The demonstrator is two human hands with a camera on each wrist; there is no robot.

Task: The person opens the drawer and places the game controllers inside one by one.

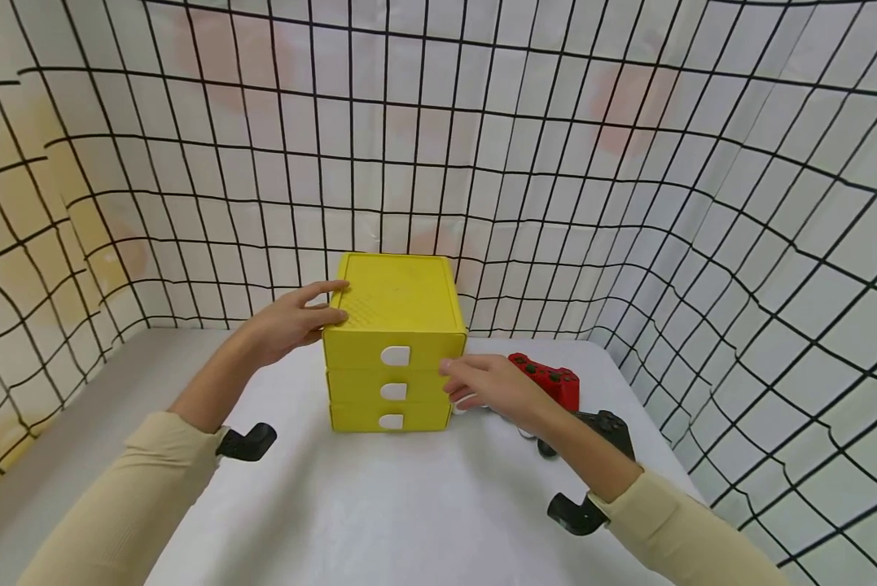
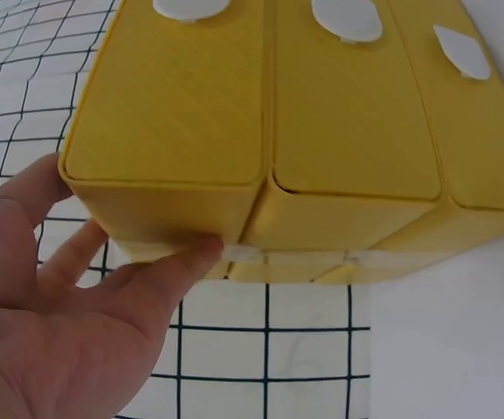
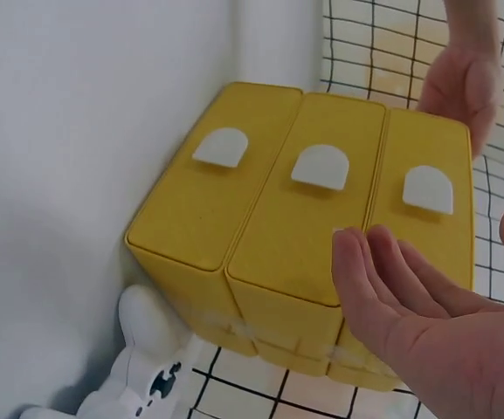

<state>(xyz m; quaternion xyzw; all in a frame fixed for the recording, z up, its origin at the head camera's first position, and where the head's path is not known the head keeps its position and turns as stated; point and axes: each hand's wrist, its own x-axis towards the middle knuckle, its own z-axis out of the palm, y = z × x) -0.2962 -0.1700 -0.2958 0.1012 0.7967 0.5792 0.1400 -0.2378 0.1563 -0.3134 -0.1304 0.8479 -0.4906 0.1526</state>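
Observation:
A yellow three-drawer box [image 1: 401, 297] with white tabs on its fronts stands on the white table. My left hand [image 1: 284, 325] rests at the box's left top edge, two fingertips on the lid. In the left wrist view, another finger of the left hand [image 2: 103, 323] touches the side of the box. My right hand [image 1: 500, 387] hovers by the right front edge of the box, holding nothing. Seen from the right wrist, the fingers [image 3: 409, 288] are mostly straight and in front of the drawers; whether they touch the box I cannot tell.
Right of the box lie a red game controller [image 1: 548, 378] and a black game controller [image 1: 608, 431]. A white object with dark markings [image 3: 142, 375] sits beside the box. Black wire grids [image 1: 409, 163] enclose the table at the back and sides.

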